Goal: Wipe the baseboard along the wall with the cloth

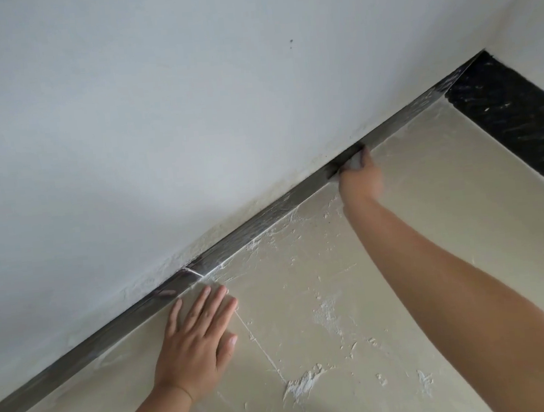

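Right hand (359, 177) bunches soft, light cloth (354, 162) (mostly hidden) against rigid baseboard (259, 222) at two o'clock; left hand (194, 343) flat on floor (323, 300), fingers straight.

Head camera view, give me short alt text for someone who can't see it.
A right hand presses a cloth against the dark baseboard under a white wall. The left hand rests flat on the beige floor tile, streaked with white residue.

Baseboard (252, 222) between wall (187, 97) (above) and floor (418, 258)
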The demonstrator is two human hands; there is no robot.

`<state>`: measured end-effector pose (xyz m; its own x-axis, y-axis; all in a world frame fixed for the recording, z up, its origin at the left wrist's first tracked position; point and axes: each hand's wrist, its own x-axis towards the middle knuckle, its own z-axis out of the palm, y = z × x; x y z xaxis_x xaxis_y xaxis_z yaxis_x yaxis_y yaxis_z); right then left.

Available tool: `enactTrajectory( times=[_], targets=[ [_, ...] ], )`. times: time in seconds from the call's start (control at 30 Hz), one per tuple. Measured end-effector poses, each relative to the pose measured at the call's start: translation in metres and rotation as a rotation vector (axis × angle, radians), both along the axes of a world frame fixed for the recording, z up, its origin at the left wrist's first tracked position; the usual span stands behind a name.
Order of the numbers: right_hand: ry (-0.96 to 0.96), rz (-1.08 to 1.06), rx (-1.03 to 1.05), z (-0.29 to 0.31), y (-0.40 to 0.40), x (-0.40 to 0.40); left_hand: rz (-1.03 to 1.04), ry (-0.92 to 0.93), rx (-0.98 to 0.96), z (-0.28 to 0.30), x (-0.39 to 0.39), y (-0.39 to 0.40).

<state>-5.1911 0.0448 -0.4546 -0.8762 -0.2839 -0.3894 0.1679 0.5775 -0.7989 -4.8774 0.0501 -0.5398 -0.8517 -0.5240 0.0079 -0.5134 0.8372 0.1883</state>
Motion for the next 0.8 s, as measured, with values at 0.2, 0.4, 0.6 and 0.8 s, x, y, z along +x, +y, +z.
enactTrajectory(
  times=[0.2,0.4,0.6,0.8],
  targets=[
    [0.106,-0.041,-0.155,0.021,0.011,-0.011,0.003,0.006,0.003,0.000,0.000,0.000],
    [0.152,-0.173,-0.201,0.039,0.007,-0.060,-0.002,0.000,-0.012,-0.002,0.001,0.001],
    [0.106,-0.100,-0.093,0.006,0.007,-0.041,-0.003,-0.026,-0.015,-0.003,0.001,0.002],
    [-0.014,0.046,-0.090,-0.018,0.016,0.027,-0.002,-0.016,-0.024,-0.004,0.003,0.001]
  ],
)
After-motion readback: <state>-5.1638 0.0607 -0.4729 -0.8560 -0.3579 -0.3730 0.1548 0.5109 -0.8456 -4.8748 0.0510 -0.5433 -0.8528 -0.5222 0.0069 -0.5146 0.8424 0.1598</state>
